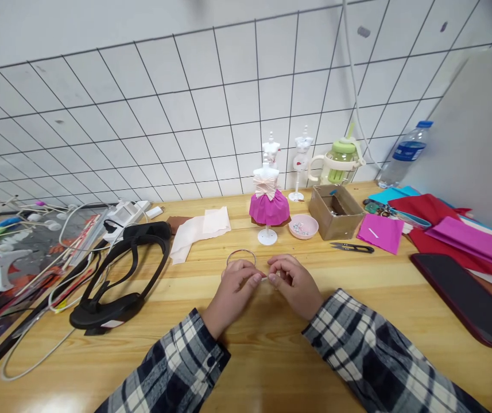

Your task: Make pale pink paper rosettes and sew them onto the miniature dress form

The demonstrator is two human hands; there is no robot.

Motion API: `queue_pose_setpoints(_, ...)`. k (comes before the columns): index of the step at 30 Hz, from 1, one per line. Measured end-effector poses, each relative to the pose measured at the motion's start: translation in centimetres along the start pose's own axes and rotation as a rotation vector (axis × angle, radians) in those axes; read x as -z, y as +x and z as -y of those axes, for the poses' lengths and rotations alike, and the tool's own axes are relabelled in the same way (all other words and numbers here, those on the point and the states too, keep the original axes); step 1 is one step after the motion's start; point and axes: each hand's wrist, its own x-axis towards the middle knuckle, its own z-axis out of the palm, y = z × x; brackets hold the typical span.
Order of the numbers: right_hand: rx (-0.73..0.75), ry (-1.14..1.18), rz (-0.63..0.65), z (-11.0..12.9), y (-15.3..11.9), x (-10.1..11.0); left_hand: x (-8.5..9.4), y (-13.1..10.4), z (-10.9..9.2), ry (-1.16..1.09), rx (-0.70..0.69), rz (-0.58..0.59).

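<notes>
White strip (pixel 264 279) pinched at fingertips of left hand (pixel 237 288) and right hand (pixel 297 284); ring (pixel 241 250) at left fingers, contact unclear; dressed mannequin (pixel 268 206) beyond.

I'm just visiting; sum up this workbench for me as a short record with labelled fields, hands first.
Left hand: fingertips pinching a small pale piece
Right hand: fingertips at that piece, grip unclear
Behind left hand: thin ring, partly hidden
Behind hands: front mini dress form with pale pink bow, magenta skirt
Right of dress form: pink bowl, cardboard box
Far right: smartphone
</notes>
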Motion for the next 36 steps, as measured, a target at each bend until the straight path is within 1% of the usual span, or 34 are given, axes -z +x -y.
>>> queue_pose_setpoints(5,-0.001,-0.011,0.014,0.2,-0.1,-0.2,-0.9,-0.3,-0.8,0.081,0.010,-0.023)
queue_pose_setpoints(10,-0.003,-0.054,0.030,0.3,0.0,0.0,-0.8,-0.5,-0.8,0.059,-0.099,-0.062)
queue_pose_setpoints(12,-0.016,-0.087,-0.005,0.1,0.1,0.4,-0.7,-0.6,-0.9,0.023,-0.146,-0.068)
queue_pose_setpoints(14,-0.008,-0.143,-0.076,-0.1,0.3,1.0,-0.7,-0.7,-0.9,-0.029,-0.136,-0.073)
queue_pose_setpoints(16,0.062,-0.207,-0.154,-0.1,0.4,1.6,-0.9,-0.7,-0.9,-0.122,-0.054,-0.076)
queue_pose_setpoints(18,0.187,-0.262,-0.186,0.0,0.3,1.9,-1.1,-0.7,-0.8,-0.259,0.039,-0.075)
queue_pose_setpoints(19,0.254,-0.290,-0.177,0.1,0.1,1.8,-1.3,-0.7,-0.6,-0.336,0.070,-0.078)
queue_pose_setpoints(21,0.366,-0.362,-0.126,0.3,-0.2,1.6,-1.4,-0.7,-0.3,-0.473,0.089,-0.094)
queue_pose_setpoints(24,0.442,-0.491,-0.056,0.4,-0.5,1.1,-1.4,-0.8,-0.2,-0.574,0.076,-0.118)
queue_pose_setpoints(28,0.393,-0.592,-0.011,0.3,-0.5,1.1,-1.3,-1.0,-0.5,-0.529,0.080,-0.086)
queue_pose_setpoints(31,0.360,-0.570,-0.016,0.3,-0.5,1.3,-1.3,-1.2,-0.6,-0.463,0.085,-0.057)
queue_pose_setpoints(34,0.355,-0.551,-0.018,0.4,-0.5,1.3,-1.3,-1.2,-0.4,-0.452,0.086,-0.061)
queue_pose_setpoints(36,0.326,-0.566,-0.014,0.4,-0.5,1.2,-1.4,-1.2,-0.2,-0.447,0.077,-0.046)
